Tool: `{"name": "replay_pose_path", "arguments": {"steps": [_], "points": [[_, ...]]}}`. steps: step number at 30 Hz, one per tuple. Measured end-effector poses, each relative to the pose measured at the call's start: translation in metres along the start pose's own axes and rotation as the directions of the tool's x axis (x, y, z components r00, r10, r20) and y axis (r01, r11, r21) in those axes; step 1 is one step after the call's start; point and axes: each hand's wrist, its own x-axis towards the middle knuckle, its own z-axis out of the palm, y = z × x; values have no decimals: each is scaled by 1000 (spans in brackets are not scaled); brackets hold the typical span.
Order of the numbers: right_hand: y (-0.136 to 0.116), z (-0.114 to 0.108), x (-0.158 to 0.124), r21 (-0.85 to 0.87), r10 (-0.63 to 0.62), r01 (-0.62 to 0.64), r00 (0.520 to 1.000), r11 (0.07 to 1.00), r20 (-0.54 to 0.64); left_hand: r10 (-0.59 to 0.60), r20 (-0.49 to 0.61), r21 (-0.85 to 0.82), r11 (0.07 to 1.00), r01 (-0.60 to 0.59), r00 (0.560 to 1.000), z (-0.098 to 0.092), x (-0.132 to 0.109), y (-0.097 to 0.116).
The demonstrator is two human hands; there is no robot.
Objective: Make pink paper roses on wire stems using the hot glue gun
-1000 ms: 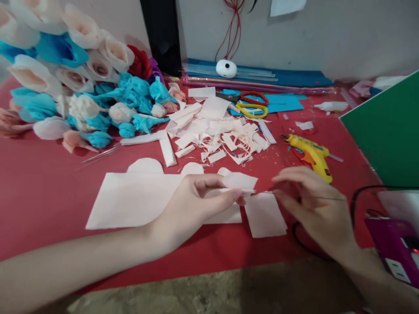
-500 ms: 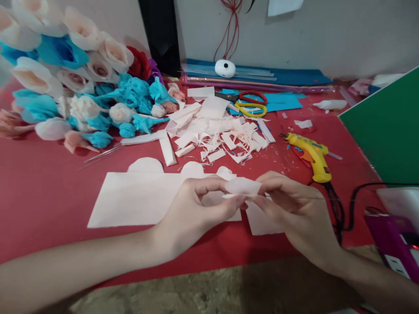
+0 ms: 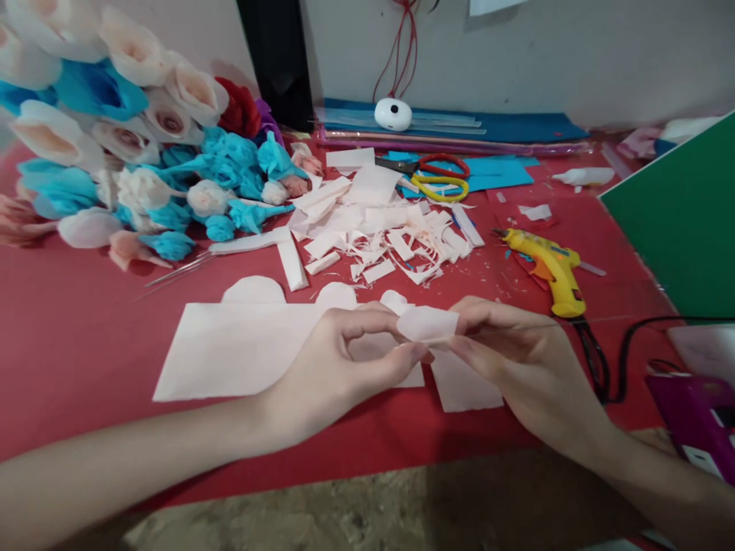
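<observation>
A small pale paper piece (image 3: 428,323) with a rounded edge is pinched between my two hands above the red table. My left hand (image 3: 338,363) grips its left side with thumb and fingers. My right hand (image 3: 522,360) holds the right side, and a thin wire or stick runs from its fingers to the right. Below my hands lie a large pale paper sheet (image 3: 230,352) and a smaller pale sheet (image 3: 466,383). Rounded paper pieces (image 3: 253,291) stick out behind the large sheet's far edge.
Paper scraps (image 3: 373,222) are heaped mid-table, with scissors (image 3: 441,187) behind. A yellow glue gun (image 3: 551,268) lies right, near a green board (image 3: 683,222). Crepe paper flowers (image 3: 166,176) crowd the back left. A purple object (image 3: 683,417) is at the right edge.
The paper piece between my hands has tilted slightly, and its lower edge looks more tightly folded or rolled. Both hands stay nearly in place. The camera view has shifted a little.
</observation>
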Motion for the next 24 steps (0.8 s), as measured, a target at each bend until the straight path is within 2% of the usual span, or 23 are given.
{"name": "replay_pose_path", "arguments": {"steps": [4,9,14,19,24], "points": [[2,1,2,32,26,-26,1000,999,5,-20,-19,34,999,21,1000,0,1,2],[3,2,5,-48,-3,1,999,999,-36,-17,-68,100,995,23,998,-2,4,-2],[1,-1,7,-159,-40,30,997,987,-59,93,-157,151,986,-70,983,-10,11,-6],[-1,-6,9,-174,-12,7,1000,985,-29,262,-245,306,935,-181,933,-20,16,-9],[-1,-7,12,-194,2,-13,998,981,-56,300,-285,330,922,-201,910,-26,19,-13]]}}
